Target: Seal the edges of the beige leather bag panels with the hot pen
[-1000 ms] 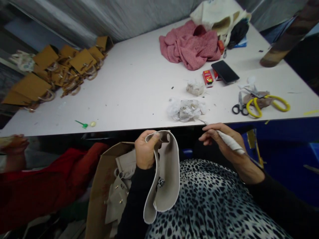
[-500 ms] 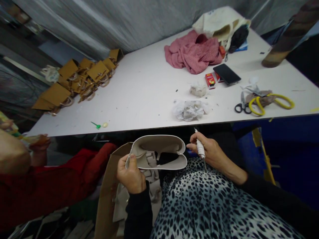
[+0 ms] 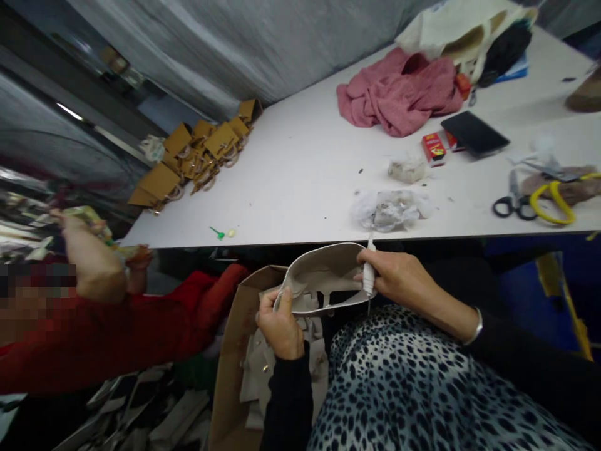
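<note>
A beige handbag (image 3: 323,279) is held over my lap, its mouth facing me and its inside showing. My left hand (image 3: 283,322) is closed on its left edge, thumb on the near rim. In my right hand (image 3: 399,275) is a slim white-handled tool (image 3: 369,275) with a thin point at each end, held about upright. The fingers of that hand are at the bag's right rim; whether they also pinch it I cannot tell. Below the bag stands a cardboard box (image 3: 226,369) of similar beige bags (image 3: 260,363).
On the white table (image 3: 291,181) are small tan bags (image 3: 159,185), crumpled plastic (image 3: 392,210), a pink cloth (image 3: 399,94), a phone (image 3: 474,133), a red box (image 3: 433,149), black scissors (image 3: 514,203) and yellow-handled scissors (image 3: 554,203). A person in red sleeves (image 3: 154,319) sits at the left.
My right hand has come left with the white tool to the bag's right rim. The bag's mouth is now narrower. The whole view has turned left.
</note>
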{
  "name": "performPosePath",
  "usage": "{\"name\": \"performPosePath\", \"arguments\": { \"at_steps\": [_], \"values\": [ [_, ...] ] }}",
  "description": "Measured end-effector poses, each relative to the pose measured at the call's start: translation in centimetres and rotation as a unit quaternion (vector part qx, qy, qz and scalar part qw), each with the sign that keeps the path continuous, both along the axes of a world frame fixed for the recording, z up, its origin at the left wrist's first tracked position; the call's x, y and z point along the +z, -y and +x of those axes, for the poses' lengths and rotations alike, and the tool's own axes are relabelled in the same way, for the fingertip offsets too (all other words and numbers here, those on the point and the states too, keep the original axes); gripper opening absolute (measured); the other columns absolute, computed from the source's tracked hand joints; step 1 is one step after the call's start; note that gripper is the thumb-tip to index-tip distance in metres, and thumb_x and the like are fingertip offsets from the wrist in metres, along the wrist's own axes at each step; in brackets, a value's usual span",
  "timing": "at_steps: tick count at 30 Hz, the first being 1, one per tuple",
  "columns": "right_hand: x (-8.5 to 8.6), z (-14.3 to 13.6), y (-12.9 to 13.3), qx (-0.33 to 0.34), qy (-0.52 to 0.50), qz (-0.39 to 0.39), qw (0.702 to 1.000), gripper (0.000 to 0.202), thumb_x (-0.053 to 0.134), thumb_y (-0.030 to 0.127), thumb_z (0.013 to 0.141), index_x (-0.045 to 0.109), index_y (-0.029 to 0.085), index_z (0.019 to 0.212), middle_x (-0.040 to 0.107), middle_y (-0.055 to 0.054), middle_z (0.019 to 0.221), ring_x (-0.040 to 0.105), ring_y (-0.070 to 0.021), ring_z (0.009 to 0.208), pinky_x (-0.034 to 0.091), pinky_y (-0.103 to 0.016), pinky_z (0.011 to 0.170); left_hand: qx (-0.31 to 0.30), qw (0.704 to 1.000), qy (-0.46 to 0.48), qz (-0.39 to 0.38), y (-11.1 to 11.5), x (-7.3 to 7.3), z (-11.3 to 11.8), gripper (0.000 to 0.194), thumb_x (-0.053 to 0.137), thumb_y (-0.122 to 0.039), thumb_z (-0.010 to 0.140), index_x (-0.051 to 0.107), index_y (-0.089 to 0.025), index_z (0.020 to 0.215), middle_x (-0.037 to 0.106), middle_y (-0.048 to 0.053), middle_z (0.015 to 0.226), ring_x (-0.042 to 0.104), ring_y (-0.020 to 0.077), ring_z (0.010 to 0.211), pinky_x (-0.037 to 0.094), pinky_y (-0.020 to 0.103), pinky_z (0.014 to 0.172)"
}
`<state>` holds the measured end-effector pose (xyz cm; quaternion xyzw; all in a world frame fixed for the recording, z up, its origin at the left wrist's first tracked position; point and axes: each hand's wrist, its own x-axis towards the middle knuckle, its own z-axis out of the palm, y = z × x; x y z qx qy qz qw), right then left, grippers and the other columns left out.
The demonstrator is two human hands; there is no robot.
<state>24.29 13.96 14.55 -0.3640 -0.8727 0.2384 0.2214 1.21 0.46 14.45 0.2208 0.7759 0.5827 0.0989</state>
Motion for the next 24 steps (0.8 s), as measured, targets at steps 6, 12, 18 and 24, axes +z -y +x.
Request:
{"name": "performPosePath", "arguments": {
  "at_steps": [6,12,18,24],
  "values": [
    [-0.4,-2.0,0.0,0.014,0.045,0.04,0.998,0.008,0.058,0.014,0.093,0.058,0.021,0.098,0.067,-0.006,0.085,0.062,-0.0227,0.075,0.032,-0.03,0.061,0.026,0.999,-0.042,-0.004,0.7,-0.8,-0.5,0.028,0.081,-0.04,0.078,0.066,-0.017,0.079,0.065,-0.002,0.075,0.06,0.0147,0.073,0.047,0.027,0.074],
    [-2.2,-1.7,0.3,-0.014,-0.06,0.023,0.998,0.015,0.055,0.018,0.095,0.052,0.02,0.109,0.06,-0.011,0.105,0.06,-0.0213,0.076,0.04,-0.03,0.063,0.025,0.996,-0.078,-0.027,0.8,-1.2,-0.5,0.027,0.08,-0.04,0.079,0.065,-0.018,0.076,0.064,-0.002,0.072,0.059,0.0157,0.071,0.047,0.027,0.073],
    [-3.7,-1.5,0.0,-0.079,-0.117,-0.059,0.988,0.02,0.065,0.034,0.093,0.047,0.025,0.097,0.057,-0.001,0.085,0.057,-0.0187,0.069,0.039,-0.028,0.062,0.051,0.993,-0.102,-0.035,0.5,-1.0,-0.6,0.026,0.079,-0.039,0.075,0.066,-0.017,0.071,0.064,-0.002,0.065,0.059,0.0162,0.065,0.046,0.027,0.067],
    [-4.8,-1.2,0.1,-0.117,-0.142,-0.14,0.973,0.023,0.065,0.042,0.087,0.051,0.026,0.095,0.057,0.003,0.073,0.054,-0.0176,0.06,0.039,-0.028,0.059,0.034,0.998,-0.053,-0.03,1.0,-2.0,-0.6,0.031,0.078,-0.044,0.077,0.064,-0.016,0.073,0.061,-0.002,0.065,0.056,0.0148,0.063,0.044,0.025,0.062]
  ]
}}
